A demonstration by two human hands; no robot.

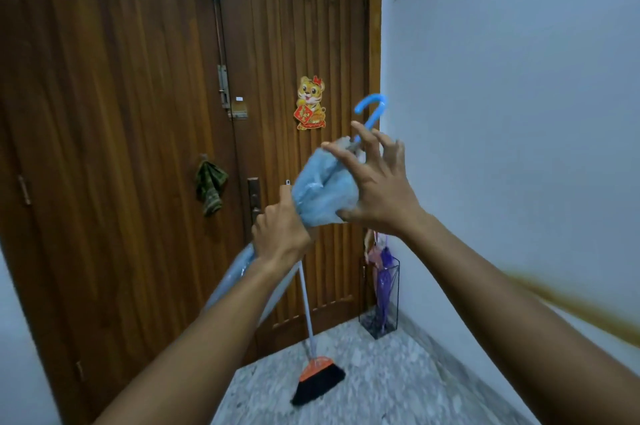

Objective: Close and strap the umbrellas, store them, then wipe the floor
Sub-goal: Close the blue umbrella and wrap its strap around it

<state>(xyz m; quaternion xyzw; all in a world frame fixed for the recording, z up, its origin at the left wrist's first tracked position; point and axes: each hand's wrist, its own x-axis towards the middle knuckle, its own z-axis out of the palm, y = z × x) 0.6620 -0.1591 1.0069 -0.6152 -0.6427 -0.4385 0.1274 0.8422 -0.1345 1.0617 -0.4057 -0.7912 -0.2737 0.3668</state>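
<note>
Two umbrellas, one broom [320, 379] by the door [121, 112].
The left hand [278, 234] grips the folded blue umbrella [322, 194] mid-canopy, tilted in the air; the right hand [377, 182] touches its folds, fingers spread. The purple umbrella [383, 272] stands in one wire stand [379, 324].

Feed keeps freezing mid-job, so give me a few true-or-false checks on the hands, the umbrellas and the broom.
1. The left hand grips the blue umbrella around its folded canopy. True.
2. The right hand is clenched on the hook handle. False: its fingers are spread at the canopy's top, below the handle.
3. The wire stand in the corner holds nothing. False: a purple umbrella stands in it.
4. The broom leans by the door, bristles on the floor. True.
</note>
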